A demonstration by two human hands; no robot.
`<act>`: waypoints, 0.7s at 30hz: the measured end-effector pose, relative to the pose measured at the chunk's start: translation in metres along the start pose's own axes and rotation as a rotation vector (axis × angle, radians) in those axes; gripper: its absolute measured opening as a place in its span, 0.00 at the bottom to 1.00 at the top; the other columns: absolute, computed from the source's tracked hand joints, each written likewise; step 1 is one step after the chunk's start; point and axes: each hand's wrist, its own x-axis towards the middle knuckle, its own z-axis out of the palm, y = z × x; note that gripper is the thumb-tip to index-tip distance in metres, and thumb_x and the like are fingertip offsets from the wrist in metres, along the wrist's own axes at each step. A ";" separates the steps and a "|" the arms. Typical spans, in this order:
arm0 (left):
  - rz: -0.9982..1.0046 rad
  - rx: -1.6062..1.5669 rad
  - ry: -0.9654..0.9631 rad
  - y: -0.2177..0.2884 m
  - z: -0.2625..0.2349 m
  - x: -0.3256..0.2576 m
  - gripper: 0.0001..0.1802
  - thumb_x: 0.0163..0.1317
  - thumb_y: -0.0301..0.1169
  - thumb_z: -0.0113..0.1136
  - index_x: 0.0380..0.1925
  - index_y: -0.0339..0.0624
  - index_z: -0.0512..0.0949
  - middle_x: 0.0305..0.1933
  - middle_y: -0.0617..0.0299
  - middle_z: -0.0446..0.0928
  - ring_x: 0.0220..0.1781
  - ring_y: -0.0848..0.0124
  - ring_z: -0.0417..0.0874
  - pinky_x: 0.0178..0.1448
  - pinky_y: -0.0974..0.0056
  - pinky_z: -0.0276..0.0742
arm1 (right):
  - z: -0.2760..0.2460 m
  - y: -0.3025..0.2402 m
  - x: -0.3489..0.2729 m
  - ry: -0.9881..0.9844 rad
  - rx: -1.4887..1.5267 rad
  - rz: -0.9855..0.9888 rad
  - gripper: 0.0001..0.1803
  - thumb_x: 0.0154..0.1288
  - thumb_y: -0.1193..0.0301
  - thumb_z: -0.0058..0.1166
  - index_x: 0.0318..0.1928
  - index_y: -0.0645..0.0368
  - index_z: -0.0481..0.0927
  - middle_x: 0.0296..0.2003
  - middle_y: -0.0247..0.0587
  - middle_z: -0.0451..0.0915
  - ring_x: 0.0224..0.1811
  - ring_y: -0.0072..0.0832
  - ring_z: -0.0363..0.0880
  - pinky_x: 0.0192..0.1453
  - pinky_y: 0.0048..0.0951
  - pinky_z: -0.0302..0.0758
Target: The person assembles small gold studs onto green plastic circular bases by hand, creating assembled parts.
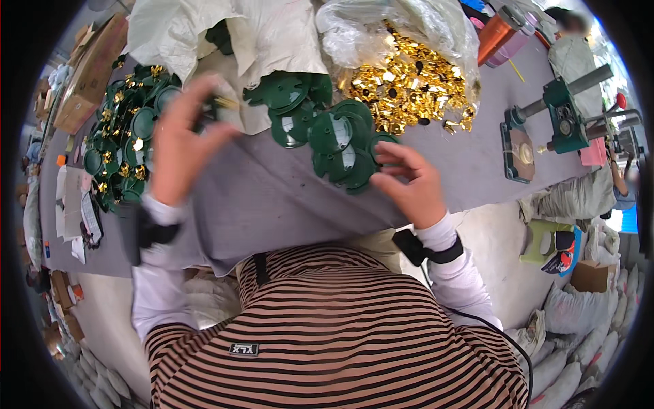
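Observation:
My left hand [178, 140] is raised over the table at the left, smeared by motion, with thumb and fingers curved apart. Something dark and gold-coloured shows by its fingertips, too blurred to make out. To its left lies a pile of round green plastic discs [143, 124] with small gold pieces on them. My right hand [417, 187] is at the right edge of a stack of green discs [340, 140], its thumb and fingers curled round the rim of one green disc [383, 141]. Beyond it spreads a heap of shiny gold clips [402, 85] on clear plastic.
A pale sack [279, 37] lies at the back, green discs by its mouth. At the right stands a green hand press [565, 116]; near it, an orange tumbler [501, 34]. A cardboard box [92, 75] is at the far left. Other people appear at the far right.

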 end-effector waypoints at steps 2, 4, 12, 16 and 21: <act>0.263 0.491 0.195 -0.048 -0.060 0.034 0.35 0.51 0.30 0.70 0.62 0.43 0.70 0.62 0.50 0.72 0.64 0.57 0.72 0.65 0.59 0.68 | -0.027 0.015 0.002 0.074 -0.109 -0.009 0.22 0.51 0.77 0.66 0.49 0.60 0.81 0.41 0.41 0.82 0.41 0.28 0.82 0.44 0.26 0.80; 0.214 0.824 0.373 -0.068 -0.089 0.047 0.31 0.55 0.34 0.67 0.61 0.47 0.72 0.63 0.50 0.71 0.66 0.54 0.69 0.67 0.56 0.65 | -0.047 0.022 0.008 0.153 -0.408 -0.021 0.18 0.53 0.77 0.64 0.47 0.58 0.82 0.38 0.40 0.82 0.36 0.29 0.82 0.38 0.26 0.78; 0.085 0.060 -0.102 -0.048 0.074 0.046 0.13 0.64 0.27 0.53 0.47 0.36 0.78 0.48 0.48 0.80 0.50 0.49 0.80 0.54 0.59 0.75 | -0.045 0.048 0.075 0.075 -0.848 -0.496 0.14 0.52 0.81 0.54 0.40 0.54 0.83 0.40 0.41 0.81 0.43 0.43 0.78 0.50 0.39 0.75; 0.277 0.203 -0.093 -0.081 0.121 0.059 0.16 0.62 0.29 0.54 0.49 0.36 0.76 0.50 0.47 0.77 0.51 0.47 0.77 0.56 0.53 0.71 | -0.046 0.056 0.079 0.065 -0.964 -0.344 0.05 0.52 0.77 0.57 0.32 0.58 0.79 0.32 0.45 0.75 0.36 0.45 0.76 0.39 0.42 0.75; 0.065 -0.004 -0.266 -0.058 0.106 0.044 0.19 0.55 0.36 0.65 0.45 0.39 0.77 0.48 0.48 0.78 0.50 0.51 0.77 0.54 0.56 0.73 | -0.057 0.060 0.068 0.089 -0.844 -0.353 0.08 0.49 0.74 0.64 0.28 0.60 0.76 0.32 0.45 0.75 0.36 0.46 0.76 0.39 0.42 0.73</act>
